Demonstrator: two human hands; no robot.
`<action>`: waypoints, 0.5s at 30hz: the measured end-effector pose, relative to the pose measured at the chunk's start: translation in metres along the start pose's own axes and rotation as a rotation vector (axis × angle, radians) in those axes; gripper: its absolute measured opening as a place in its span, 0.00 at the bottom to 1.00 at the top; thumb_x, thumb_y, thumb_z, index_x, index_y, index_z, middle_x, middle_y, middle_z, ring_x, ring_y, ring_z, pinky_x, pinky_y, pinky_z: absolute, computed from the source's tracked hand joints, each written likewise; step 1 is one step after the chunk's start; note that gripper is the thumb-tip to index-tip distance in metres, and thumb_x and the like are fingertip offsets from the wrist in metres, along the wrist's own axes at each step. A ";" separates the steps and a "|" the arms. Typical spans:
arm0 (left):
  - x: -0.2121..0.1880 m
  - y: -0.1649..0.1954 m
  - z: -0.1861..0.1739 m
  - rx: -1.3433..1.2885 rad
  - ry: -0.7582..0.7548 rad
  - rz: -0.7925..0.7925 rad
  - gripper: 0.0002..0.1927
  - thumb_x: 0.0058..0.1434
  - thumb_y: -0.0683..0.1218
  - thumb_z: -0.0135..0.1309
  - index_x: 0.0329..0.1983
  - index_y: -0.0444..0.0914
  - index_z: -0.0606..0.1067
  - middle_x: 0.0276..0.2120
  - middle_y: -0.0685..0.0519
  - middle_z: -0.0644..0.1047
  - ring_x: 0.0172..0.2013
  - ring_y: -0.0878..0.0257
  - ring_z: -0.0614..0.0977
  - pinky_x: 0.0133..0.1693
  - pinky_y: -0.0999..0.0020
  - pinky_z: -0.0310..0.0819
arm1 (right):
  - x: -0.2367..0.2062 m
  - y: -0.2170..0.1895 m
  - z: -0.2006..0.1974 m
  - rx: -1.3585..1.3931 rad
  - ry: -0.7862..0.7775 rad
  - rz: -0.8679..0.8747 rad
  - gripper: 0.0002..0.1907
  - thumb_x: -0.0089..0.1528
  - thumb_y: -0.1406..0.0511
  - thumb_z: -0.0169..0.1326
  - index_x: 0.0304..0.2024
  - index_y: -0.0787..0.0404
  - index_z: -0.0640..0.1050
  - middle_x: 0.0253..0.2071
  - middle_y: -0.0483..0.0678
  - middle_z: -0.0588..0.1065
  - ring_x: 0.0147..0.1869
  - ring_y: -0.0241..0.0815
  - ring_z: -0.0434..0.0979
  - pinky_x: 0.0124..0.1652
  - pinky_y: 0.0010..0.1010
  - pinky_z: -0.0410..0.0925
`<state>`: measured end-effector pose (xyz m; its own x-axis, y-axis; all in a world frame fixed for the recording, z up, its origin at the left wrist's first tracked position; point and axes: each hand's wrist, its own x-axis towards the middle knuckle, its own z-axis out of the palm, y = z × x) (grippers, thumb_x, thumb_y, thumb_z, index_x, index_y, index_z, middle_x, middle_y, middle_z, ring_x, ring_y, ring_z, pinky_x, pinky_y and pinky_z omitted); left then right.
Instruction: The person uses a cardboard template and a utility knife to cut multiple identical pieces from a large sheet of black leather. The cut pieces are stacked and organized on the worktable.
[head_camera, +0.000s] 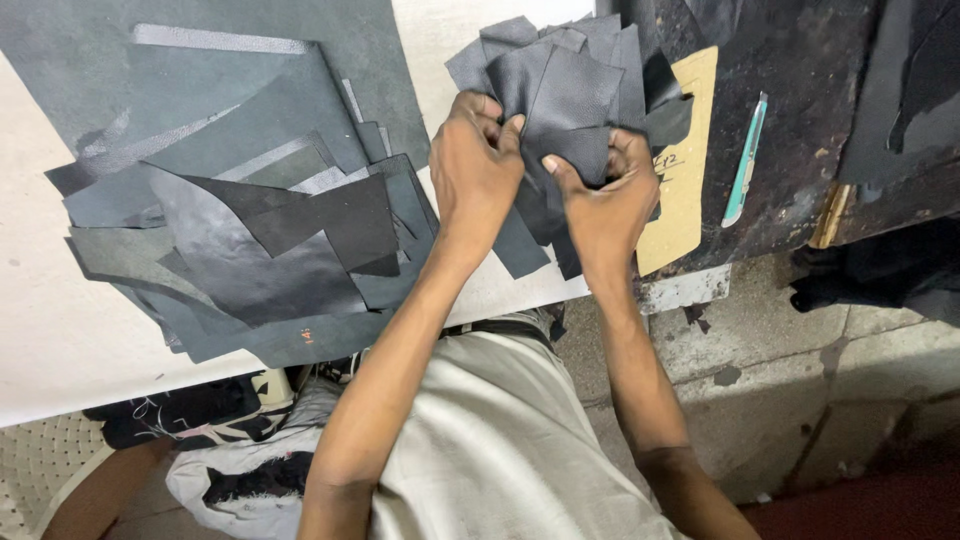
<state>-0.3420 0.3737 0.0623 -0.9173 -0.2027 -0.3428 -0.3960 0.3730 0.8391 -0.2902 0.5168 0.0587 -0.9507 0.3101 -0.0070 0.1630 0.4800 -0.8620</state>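
Both my hands grip one bundle of cut black leather pieces (570, 90) near the table's front edge. My left hand (475, 165) pinches the bundle's left side with thumb and fingers. My right hand (605, 195) closes on its lower right part, thumb on top. The pieces fan out above my fingers, overlapping each other. Part of the bundle hangs below my hands and is hidden by them.
A heap of dark leather scraps (270, 240) lies on the white table (50, 340) to the left. A tan cardboard pattern (690, 150) and a teal utility knife (745, 160) rest on a dark board (800, 90) to the right. Concrete floor lies below right.
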 end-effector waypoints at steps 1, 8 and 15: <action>0.001 -0.003 0.000 -0.034 -0.046 -0.039 0.09 0.61 0.41 0.60 0.42 0.33 0.76 0.28 0.47 0.82 0.27 0.61 0.84 0.33 0.63 0.77 | 0.002 0.004 -0.003 0.012 -0.010 0.040 0.12 0.61 0.71 0.69 0.41 0.66 0.78 0.33 0.42 0.77 0.33 0.28 0.71 0.36 0.22 0.64; -0.010 -0.012 0.007 -0.047 0.145 0.130 0.17 0.60 0.40 0.64 0.48 0.30 0.73 0.31 0.49 0.77 0.27 0.63 0.77 0.32 0.63 0.73 | 0.012 0.056 -0.068 0.087 0.197 0.012 0.07 0.70 0.70 0.66 0.45 0.64 0.79 0.31 0.39 0.68 0.31 0.25 0.59 0.33 0.18 0.54; -0.002 -0.018 0.024 0.017 0.213 0.283 0.11 0.59 0.38 0.65 0.41 0.34 0.75 0.35 0.51 0.74 0.33 0.64 0.77 0.37 0.64 0.74 | 0.008 0.046 -0.126 0.519 -0.177 -0.021 0.05 0.73 0.70 0.63 0.44 0.65 0.79 0.33 0.44 0.77 0.30 0.26 0.71 0.30 0.17 0.62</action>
<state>-0.3340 0.3893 0.0379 -0.9619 -0.2732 -0.0007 -0.1300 0.4556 0.8806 -0.2574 0.6450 0.0826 -0.9895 0.1404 -0.0337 0.0344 0.0026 -0.9994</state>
